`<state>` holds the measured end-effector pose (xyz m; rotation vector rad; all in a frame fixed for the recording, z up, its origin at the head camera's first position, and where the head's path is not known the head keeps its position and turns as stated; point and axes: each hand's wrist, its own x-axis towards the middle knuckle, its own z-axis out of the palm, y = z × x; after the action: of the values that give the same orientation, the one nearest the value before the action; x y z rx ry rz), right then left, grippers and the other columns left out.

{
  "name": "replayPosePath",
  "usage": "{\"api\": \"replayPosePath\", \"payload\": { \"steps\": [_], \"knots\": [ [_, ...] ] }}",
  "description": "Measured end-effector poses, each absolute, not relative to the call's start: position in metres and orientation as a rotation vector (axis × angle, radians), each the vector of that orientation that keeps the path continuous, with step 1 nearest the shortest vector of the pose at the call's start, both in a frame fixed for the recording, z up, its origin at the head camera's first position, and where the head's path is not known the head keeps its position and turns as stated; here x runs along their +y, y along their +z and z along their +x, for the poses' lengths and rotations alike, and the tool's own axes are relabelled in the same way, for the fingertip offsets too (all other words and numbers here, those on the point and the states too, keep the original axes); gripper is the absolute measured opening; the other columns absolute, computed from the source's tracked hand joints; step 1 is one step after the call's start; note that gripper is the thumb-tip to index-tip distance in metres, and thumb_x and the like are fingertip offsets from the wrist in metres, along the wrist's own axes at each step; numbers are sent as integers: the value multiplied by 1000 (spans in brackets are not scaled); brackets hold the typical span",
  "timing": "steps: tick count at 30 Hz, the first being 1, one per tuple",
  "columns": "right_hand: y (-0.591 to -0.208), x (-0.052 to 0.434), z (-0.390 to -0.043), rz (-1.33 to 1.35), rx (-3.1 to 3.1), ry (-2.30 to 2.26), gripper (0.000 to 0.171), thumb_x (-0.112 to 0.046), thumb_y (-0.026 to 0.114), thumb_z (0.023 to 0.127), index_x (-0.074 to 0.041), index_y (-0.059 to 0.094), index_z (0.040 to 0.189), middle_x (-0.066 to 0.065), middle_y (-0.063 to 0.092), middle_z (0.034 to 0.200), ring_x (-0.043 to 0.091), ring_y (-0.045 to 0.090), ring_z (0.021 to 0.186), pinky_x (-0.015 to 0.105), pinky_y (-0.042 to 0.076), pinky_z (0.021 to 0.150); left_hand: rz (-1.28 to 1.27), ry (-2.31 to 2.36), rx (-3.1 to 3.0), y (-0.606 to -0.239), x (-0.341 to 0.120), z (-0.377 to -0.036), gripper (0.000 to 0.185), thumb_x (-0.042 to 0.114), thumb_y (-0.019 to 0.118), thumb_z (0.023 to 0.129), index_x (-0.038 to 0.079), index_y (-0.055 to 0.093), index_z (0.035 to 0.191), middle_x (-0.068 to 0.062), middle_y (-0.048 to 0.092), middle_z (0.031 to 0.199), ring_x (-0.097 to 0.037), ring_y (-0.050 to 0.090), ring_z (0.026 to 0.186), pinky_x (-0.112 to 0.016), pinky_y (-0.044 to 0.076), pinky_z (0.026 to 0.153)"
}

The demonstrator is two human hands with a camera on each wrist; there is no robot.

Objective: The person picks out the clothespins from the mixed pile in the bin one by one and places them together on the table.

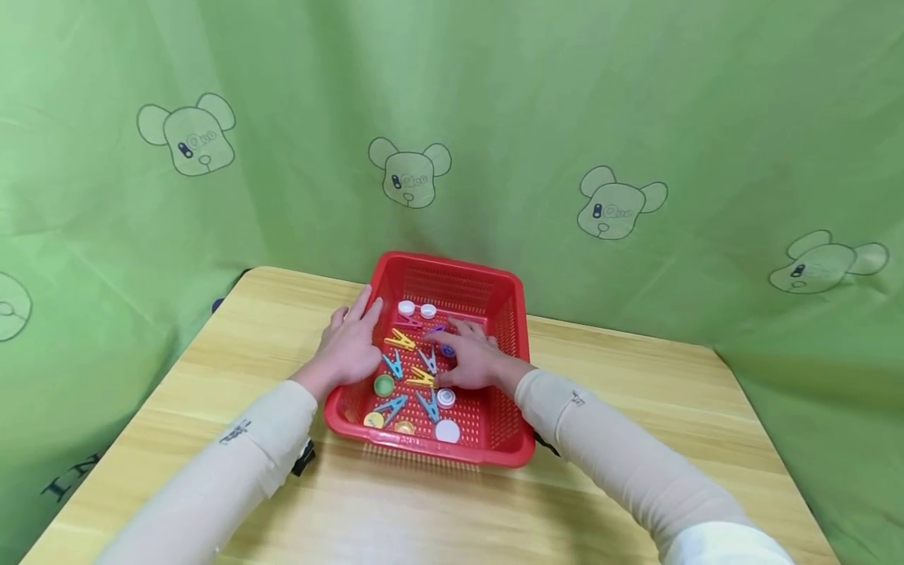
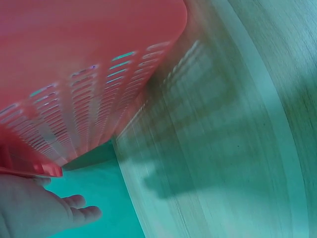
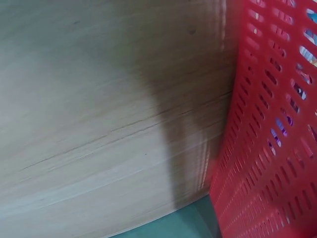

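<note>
A red basket (image 1: 510, 329) is set on the wooden surface (image 1: 636, 392). The left hand (image 1: 349, 345) is laid flat, fingers spread, on its left rim. The right hand (image 1: 475, 359) is lowered among clothespins (image 1: 399, 340) and caps (image 1: 406, 308); its grip cannot be told.

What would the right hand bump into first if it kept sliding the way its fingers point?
Probably the purple clip just past the right hand's fingertips inside the red basket; depth is hard to judge.
</note>
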<state>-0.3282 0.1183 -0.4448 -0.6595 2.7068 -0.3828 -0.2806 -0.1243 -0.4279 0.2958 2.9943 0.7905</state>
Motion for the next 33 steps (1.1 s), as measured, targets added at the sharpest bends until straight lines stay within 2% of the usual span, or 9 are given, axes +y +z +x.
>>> {"api": "replayPosePath", "payload": {
  "steps": [10,16,33],
  "knots": [
    [-443,116,-329,-630,2716,-404,66,-38,75,87,-41,47,147,9,15,164,37,5,149,72,10,110,231,843,2986,-426,-124,-280,89,11,61,82,10,19,161,-8,-7,167,-47,11,145,-64,25,110],
    [-444,116,-329,-619,2728,-364,68,-43,74,87,-38,47,148,11,16,164,39,5,148,73,10,109,204,890,2985,-429,-123,-281,93,11,62,82,12,13,162,-8,-7,167,-47,13,144,-65,25,110],
    [-450,113,-333,-583,2755,-287,68,-56,73,83,-34,51,144,10,24,161,35,14,147,69,14,110,178,931,2984,-430,-123,-282,96,9,64,81,11,12,162,-9,-2,167,-47,12,145,-65,23,111]
  ]
}}
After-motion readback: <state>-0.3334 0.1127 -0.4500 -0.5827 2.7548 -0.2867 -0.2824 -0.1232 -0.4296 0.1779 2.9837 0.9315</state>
